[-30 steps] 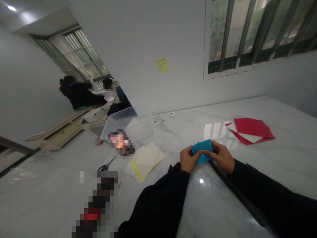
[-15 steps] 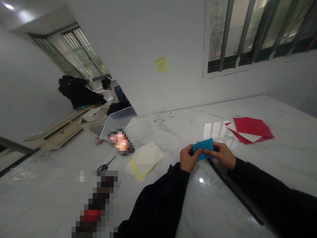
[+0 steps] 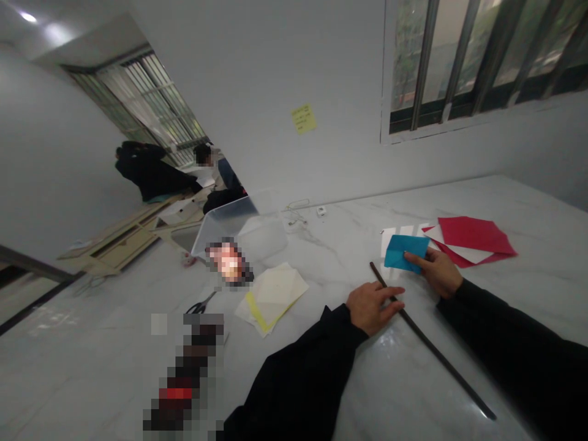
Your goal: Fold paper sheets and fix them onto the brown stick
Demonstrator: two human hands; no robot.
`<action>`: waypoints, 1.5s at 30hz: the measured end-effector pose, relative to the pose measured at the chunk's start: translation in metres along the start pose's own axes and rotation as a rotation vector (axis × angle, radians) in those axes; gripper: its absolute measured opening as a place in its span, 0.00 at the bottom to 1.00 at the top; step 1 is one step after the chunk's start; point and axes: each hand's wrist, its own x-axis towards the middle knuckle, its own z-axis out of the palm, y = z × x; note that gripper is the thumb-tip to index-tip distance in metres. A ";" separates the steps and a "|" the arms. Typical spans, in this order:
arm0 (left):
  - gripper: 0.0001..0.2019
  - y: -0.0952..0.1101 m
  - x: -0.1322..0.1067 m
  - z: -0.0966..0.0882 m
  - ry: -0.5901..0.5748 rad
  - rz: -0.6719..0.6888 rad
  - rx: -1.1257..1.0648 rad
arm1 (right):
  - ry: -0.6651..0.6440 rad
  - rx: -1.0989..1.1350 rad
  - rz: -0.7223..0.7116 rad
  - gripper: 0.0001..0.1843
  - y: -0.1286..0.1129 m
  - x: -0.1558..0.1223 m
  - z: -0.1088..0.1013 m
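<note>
Between the thumb and fingers of my right hand (image 3: 440, 271) is a small folded piece of blue paper (image 3: 400, 250), raised over the table near the red sheets. My left hand (image 3: 373, 306) is over the upper part of a thin dark rod (image 3: 441, 350), its fingers stretched out and apart across it. Whether those fingers touch the rod, I cannot tell. The rod lies slanted on the white marbled table, running down to the right between my two forearms.
Red and white sheets (image 3: 478, 240) lie on the right. To the left are cream and yellow papers (image 3: 278, 291), scissors (image 3: 198, 306), a clear plastic bin (image 3: 227, 217) and blurred-out items. A yellow note (image 3: 304, 118) is on the wall. Two people are in the far background.
My left hand has let go of the blue paper and moved down over the rod. My right hand has carried the paper up and to the right, baring the rod's upper end.
</note>
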 end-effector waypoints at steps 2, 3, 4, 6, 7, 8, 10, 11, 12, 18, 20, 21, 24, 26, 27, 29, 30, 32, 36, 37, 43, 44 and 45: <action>0.15 0.000 0.001 0.003 -0.004 -0.006 0.038 | -0.005 0.039 0.054 0.25 0.001 0.000 0.001; 0.15 -0.002 0.001 0.004 0.002 -0.008 0.044 | -0.007 0.057 0.079 0.25 0.001 -0.001 0.001; 0.15 -0.004 0.002 0.004 0.011 -0.008 0.046 | -0.009 0.060 0.090 0.26 0.001 -0.001 0.001; 0.14 -0.009 0.004 0.005 0.032 -0.017 0.046 | -0.011 0.058 0.108 0.26 0.000 -0.001 0.000; 0.14 -0.012 0.004 0.006 0.040 -0.028 0.048 | -0.012 0.056 0.113 0.26 -0.001 -0.001 0.000; 0.13 -0.014 0.005 0.006 0.047 -0.043 0.055 | -0.016 0.053 0.115 0.26 -0.001 -0.001 0.000; 0.11 -0.018 0.006 0.006 0.050 -0.072 0.075 | -0.027 0.049 0.107 0.25 -0.001 -0.001 0.000; 0.09 -0.019 0.006 0.007 0.051 -0.085 0.087 | -0.031 0.048 0.102 0.25 -0.001 -0.001 0.000; 0.08 -0.020 0.006 0.007 0.055 -0.094 0.098 | -0.034 0.047 0.097 0.24 -0.001 -0.001 0.000; 0.14 -0.023 0.007 0.007 0.113 -0.123 0.134 | -0.034 0.064 0.108 0.21 -0.003 -0.001 0.001; 0.19 -0.024 0.007 0.006 0.126 -0.122 0.107 | -0.041 0.072 0.126 0.21 -0.004 -0.002 0.001; 0.22 -0.025 0.007 0.006 0.148 -0.124 0.094 | -0.043 0.081 0.135 0.21 -0.004 -0.002 0.001; 0.31 -0.027 0.006 0.007 0.232 -0.130 0.084 | -0.059 0.105 0.137 0.21 -0.005 -0.002 0.001; 0.31 -0.030 0.006 0.006 0.254 -0.134 0.105 | -0.064 0.098 0.124 0.21 -0.004 -0.002 0.001; 0.31 -0.032 0.007 0.006 0.256 -0.137 0.118 | -0.062 0.088 0.120 0.21 -0.004 -0.002 0.001; 0.29 -0.036 0.008 0.005 0.241 -0.147 0.138 | -0.052 0.070 0.123 0.21 -0.005 -0.003 0.001; 0.29 -0.038 0.009 0.005 0.230 -0.154 0.142 | -0.047 0.065 0.131 0.21 -0.006 -0.003 0.001; 0.29 -0.042 0.010 0.004 0.219 -0.173 0.121 | -0.041 0.071 0.146 0.21 -0.007 -0.004 0.002; 0.30 -0.047 0.015 0.001 0.322 -0.266 -0.139 | -0.053 0.101 0.148 0.22 -0.007 -0.004 0.002; 0.30 -0.047 0.017 0.000 0.350 -0.300 -0.258 | -0.062 0.098 0.143 0.22 -0.007 -0.004 0.002; 0.33 -0.042 0.024 -0.010 0.324 -0.419 -0.833 | -0.134 0.009 0.094 0.21 -0.013 -0.006 0.002; 0.32 -0.041 0.025 -0.011 0.313 -0.408 -0.859 | -0.156 -0.028 0.081 0.21 -0.016 -0.008 0.003; 0.31 -0.040 0.025 -0.012 0.309 -0.396 -0.875 | -0.186 -0.065 0.064 0.21 -0.018 -0.009 0.003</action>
